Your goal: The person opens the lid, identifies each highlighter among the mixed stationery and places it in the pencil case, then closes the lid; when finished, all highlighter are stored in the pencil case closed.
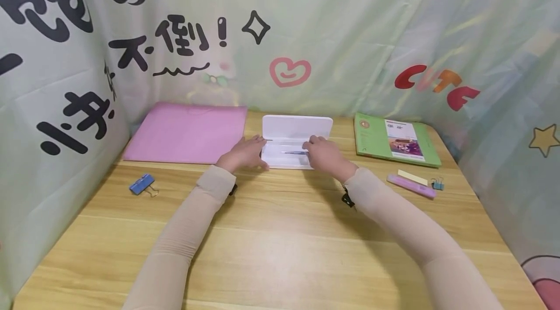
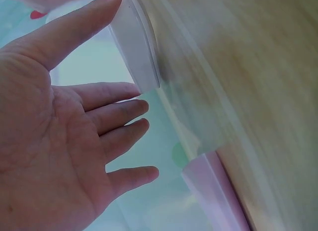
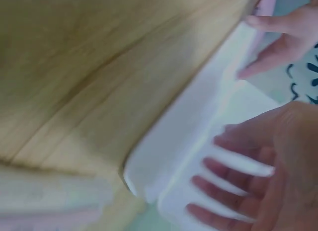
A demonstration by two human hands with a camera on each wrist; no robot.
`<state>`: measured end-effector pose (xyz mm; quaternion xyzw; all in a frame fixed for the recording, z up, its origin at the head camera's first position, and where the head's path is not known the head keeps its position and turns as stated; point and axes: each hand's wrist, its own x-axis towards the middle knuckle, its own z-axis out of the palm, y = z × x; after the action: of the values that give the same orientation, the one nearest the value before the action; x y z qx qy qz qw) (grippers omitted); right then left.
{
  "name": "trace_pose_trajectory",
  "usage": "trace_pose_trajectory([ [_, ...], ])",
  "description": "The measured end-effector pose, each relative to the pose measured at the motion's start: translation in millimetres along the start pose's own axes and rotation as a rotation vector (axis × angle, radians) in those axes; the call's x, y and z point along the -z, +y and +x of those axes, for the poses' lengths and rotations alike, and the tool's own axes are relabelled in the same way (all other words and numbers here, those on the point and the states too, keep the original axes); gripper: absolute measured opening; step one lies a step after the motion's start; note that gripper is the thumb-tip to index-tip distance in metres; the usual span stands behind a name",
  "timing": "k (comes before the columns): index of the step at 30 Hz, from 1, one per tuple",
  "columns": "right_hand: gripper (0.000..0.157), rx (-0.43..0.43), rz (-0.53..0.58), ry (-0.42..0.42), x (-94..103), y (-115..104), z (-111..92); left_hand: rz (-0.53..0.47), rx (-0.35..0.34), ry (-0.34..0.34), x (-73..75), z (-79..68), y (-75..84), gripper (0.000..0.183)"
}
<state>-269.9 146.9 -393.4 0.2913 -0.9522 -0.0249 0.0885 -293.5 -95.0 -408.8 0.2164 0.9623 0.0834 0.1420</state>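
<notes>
A white pencil case (image 1: 297, 128) lies on the table with its lid standing up, and a thin pen (image 1: 294, 153) rests inside. My left hand (image 1: 247, 153) is at the case's left end. In the left wrist view its fingers (image 2: 121, 109) are spread and fairly straight, with the thumb touching the case's edge. Over the right part of the case is my right hand (image 1: 327, 154). The right wrist view shows its fingers (image 3: 226, 191) slightly bent and apart in front of the white lid, holding nothing visible.
A pink folder (image 1: 188, 132) lies to the left, near a blue binder clip (image 1: 142, 184). On the right are a green book (image 1: 372, 137), a purple stick-shaped item (image 1: 411, 186), a pale yellow strip (image 1: 412, 177) and a small teal binder clip (image 1: 438, 184). Printed curtains (image 1: 332, 57) surround the table.
</notes>
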Motion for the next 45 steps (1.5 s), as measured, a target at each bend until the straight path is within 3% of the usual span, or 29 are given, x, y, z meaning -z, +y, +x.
trace_pose_trajectory([
  [4, 0.020, -0.098, -0.028, -0.066, 15.3, 6, -22, -0.015, 0.000, -0.005, 1.7, -0.3, -1.5, 0.094],
  [9, 0.014, -0.242, -0.045, -0.262, 27.5, 16, -46, -0.015, 0.001, -0.001, 4.2, -1.8, -3.2, 0.094],
  [14, 0.024, -0.249, -0.076, -0.343, 24.0, 23, -64, 0.005, -0.001, 0.011, 4.4, -3.4, -5.2, 0.093],
  [24, 0.023, -0.264, -0.043, -0.231, 11.8, 20, -81, 0.004, -0.004, 0.009, 3.9, -5.3, -4.0, 0.091],
  [34, 0.023, -0.262, -0.046, -0.270, 11.2, 15, -84, -0.012, -0.004, 0.012, 2.1, -5.2, -3.4, 0.091],
  [40, 0.025, -0.251, 0.012, -0.171, 17.1, 15, -78, -0.019, -0.013, 0.013, 2.4, -4.8, -1.8, 0.091],
  [45, 0.020, -0.254, 0.015, -0.116, 27.9, 10, -61, -0.012, -0.017, 0.011, 1.3, -3.3, -0.2, 0.091],
])
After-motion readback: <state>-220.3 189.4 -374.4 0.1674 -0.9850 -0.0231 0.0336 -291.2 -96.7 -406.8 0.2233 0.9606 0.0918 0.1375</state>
